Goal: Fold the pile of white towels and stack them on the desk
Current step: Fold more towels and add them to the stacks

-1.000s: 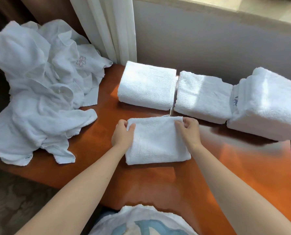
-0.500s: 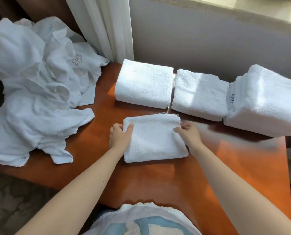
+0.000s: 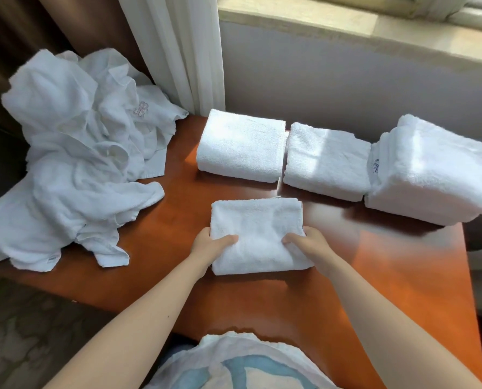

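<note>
A small folded white towel [image 3: 258, 233] lies in the middle of the orange-brown desk [image 3: 374, 270]. My left hand [image 3: 210, 247] grips its left edge, thumb on top. My right hand [image 3: 307, 242] grips its right edge the same way. Along the back of the desk stand a folded towel [image 3: 241, 146], a second folded towel [image 3: 327, 160] and a taller stack of folded towels [image 3: 433, 169] at the far right. A crumpled pile of unfolded white towels [image 3: 71, 153] covers the desk's left end.
A white curtain [image 3: 178, 49] hangs behind the pile, with a grey wall and a sunlit window sill [image 3: 346, 26] behind the folded towels. The desk's front edge runs just before my body. Patterned carpet [image 3: 23, 332] shows at lower left.
Both hands slid from the towel's far corners down its sides toward me, and now grip the near half of its left and right edges. The towel stayed in place.
</note>
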{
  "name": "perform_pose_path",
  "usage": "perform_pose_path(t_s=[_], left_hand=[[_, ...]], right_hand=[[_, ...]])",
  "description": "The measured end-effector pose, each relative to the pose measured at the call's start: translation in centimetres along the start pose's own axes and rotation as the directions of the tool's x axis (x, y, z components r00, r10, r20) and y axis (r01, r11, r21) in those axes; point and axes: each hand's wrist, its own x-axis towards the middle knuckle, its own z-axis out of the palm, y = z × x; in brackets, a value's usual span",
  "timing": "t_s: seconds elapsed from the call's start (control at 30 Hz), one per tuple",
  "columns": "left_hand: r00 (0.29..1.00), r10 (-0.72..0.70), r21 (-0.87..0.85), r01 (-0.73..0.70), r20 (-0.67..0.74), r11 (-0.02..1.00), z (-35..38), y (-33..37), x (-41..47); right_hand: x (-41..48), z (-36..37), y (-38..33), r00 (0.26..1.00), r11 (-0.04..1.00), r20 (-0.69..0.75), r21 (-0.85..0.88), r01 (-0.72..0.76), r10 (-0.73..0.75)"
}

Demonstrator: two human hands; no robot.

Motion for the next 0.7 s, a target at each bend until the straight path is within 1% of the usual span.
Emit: perform_pose_path(t_s=[0.13,0.23,0.33,0.47,0.7], left_hand=[[0.991,0.127,-0.083,-0.123,0.047,0.989,0.3,0.9,-1.4],[0.971,0.239,-0.111,-0.235,0.022,0.966,1.0,2.7,-2.6],[0.935,0.354,-0.109,-0.353,-0.013,0.929,2.1,5.2,-3.9],[0.871,0.491,-0.108,-0.487,0.015,0.867,3.8,9.0,-5.2],[0.799,0.596,-0.134,-0.583,0.086,0.801,9.3,16.2,-7.3]], right_hand=[[-1.7,-0.9,0.4,0.989,0.985,-0.034,0.095,0.144,-0.142],[-3.1,-1.9,0.1,0.972,0.952,-0.076,0.199,0.232,-0.221],[-4.7,-3.5,-0.7,0.943,0.910,-0.176,0.262,0.322,-0.283],[-6.4,-6.9,-1.9,0.896,0.860,-0.303,0.301,0.412,-0.323],[-9.3,-14.1,-3.8,0.793,0.803,-0.492,0.269,0.532,-0.360]])
